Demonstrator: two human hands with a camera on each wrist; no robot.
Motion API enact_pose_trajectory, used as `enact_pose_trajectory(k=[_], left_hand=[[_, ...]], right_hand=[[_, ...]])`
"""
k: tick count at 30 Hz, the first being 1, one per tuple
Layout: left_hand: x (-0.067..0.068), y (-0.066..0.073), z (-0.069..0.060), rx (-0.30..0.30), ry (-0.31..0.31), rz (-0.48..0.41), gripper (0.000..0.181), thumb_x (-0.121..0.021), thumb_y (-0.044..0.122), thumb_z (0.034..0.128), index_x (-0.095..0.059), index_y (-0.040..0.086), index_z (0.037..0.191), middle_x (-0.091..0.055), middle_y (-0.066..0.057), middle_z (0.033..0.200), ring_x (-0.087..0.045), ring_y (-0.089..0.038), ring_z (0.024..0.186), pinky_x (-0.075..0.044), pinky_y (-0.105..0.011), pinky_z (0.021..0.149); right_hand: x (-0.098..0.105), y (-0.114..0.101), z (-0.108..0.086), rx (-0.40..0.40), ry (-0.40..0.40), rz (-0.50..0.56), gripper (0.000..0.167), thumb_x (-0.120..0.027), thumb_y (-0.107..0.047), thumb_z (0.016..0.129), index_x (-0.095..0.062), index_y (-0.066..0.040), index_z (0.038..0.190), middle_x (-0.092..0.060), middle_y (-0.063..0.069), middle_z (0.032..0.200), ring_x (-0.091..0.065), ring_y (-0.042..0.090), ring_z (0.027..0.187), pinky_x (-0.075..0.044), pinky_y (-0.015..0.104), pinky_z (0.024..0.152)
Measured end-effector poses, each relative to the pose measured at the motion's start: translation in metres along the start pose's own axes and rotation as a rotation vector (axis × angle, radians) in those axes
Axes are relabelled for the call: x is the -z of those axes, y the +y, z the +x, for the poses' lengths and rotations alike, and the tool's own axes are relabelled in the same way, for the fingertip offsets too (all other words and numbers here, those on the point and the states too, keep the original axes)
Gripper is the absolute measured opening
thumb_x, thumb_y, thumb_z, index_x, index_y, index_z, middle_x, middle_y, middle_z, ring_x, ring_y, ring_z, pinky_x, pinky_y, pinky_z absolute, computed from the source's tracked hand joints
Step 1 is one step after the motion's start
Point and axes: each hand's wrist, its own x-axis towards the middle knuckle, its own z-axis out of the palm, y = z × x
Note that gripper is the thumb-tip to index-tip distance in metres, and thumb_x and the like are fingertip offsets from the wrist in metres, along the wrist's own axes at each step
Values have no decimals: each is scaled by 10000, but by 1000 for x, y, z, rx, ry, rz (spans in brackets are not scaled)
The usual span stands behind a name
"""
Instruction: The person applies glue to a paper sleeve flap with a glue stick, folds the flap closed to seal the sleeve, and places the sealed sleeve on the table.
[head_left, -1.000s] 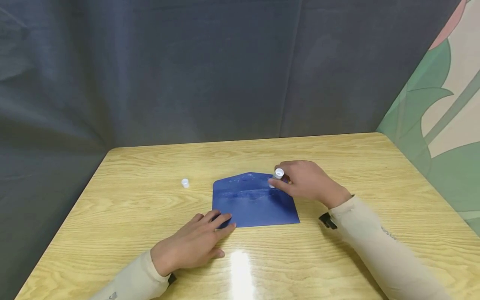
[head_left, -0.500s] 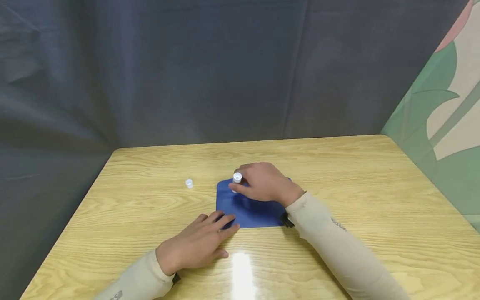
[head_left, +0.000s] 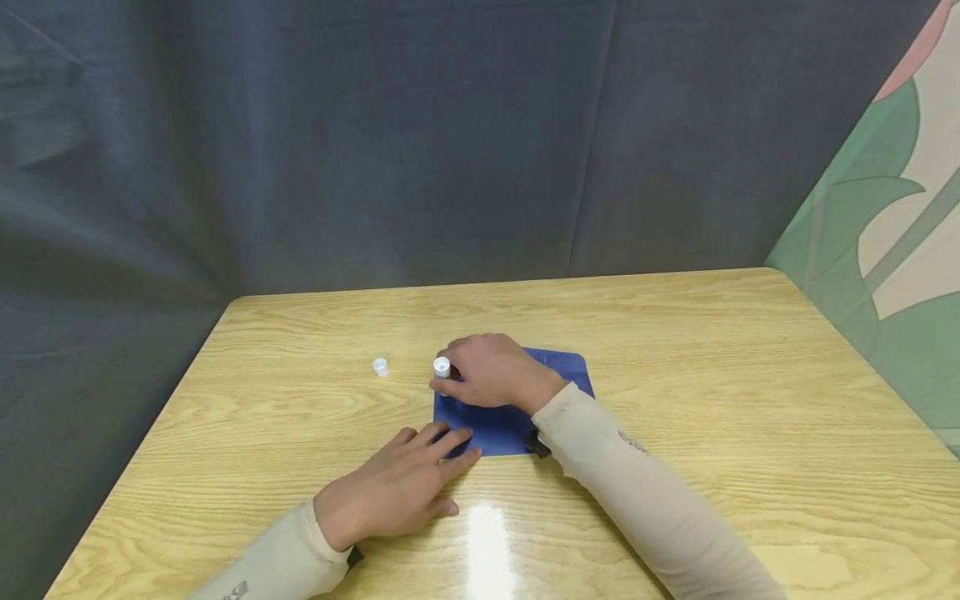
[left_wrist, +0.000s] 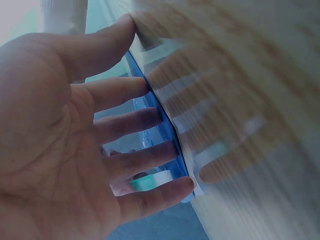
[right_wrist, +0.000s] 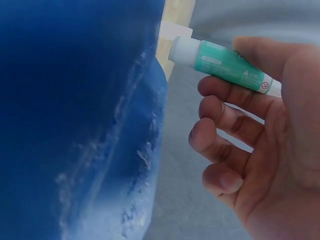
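A blue envelope (head_left: 498,429) lies on the table with its flap side up; white glue smears (right_wrist: 117,115) run along its flap and fold in the right wrist view. My right hand (head_left: 491,371) pinches a green and white glue stick (right_wrist: 232,65) between thumb and fingers, over the envelope's upper left corner. My left hand (head_left: 397,487) rests with spread, straight fingers at the envelope's lower left corner, its fingertips on the paper in the left wrist view. In the head view the right hand and forearm cover much of the envelope.
A small white cap (head_left: 381,367) stands on the wooden table (head_left: 675,358), left of the envelope. Dark cloth (head_left: 420,150) hangs behind the table's far edge and along its left side. A patterned wall (head_left: 892,250) borders the right.
My right hand has moved left across the envelope with the glue stick, from its upper right side to its upper left corner. The left hand has stayed in place.
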Motion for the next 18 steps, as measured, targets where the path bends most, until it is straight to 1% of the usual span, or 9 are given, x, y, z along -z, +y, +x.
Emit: enact_pose_trajectory(k=[4,7,10,12,18], left_hand=[[0,-1,0,-1,-10,-18,664,-614,487,955,-408,235,1533,-369,-16,1596,-382,-274,1427,-460,-488,1018],[0,-2,-1,4,-19,-32,662,-613,484,956,-403,241,1535,-360,-15,1601,-370,-278,1436,-456,-496,1026],[1,-1,-1,8,-26,-40,661,-612,483,957,-402,243,1536,-357,-15,1603,-357,-281,1445,-451,-502,1030],[1,-1,-1,10,-28,-44,661,-611,483,958,-401,242,1536,-356,-15,1604,-351,-284,1449,-450,-505,1031],[1,-2,-2,14,-38,-48,660,-605,486,960,-397,245,1538,-348,-16,1609,-343,-287,1457,-444,-508,1042]], right_hand=[[-5,-2,2,-4,-28,-15,303,-547,-510,988,-646,-251,867,-581,-96,777,-556,70,668,-493,289,671],[-9,-3,3,-13,-53,-35,311,-526,-521,995,-672,-248,967,-636,-85,883,-620,92,771,-539,323,753],[-10,-5,4,-28,-76,-39,338,-515,-527,999,-679,-237,1053,-669,-66,984,-659,119,883,-558,364,831],[-10,-6,4,-35,-88,-30,340,-513,-528,1000,-674,-234,1059,-670,-62,1000,-660,122,902,-558,369,835],[-10,-8,4,-57,-108,1,327,-509,-529,1002,-652,-236,1022,-663,-59,983,-644,122,875,-549,361,806]])
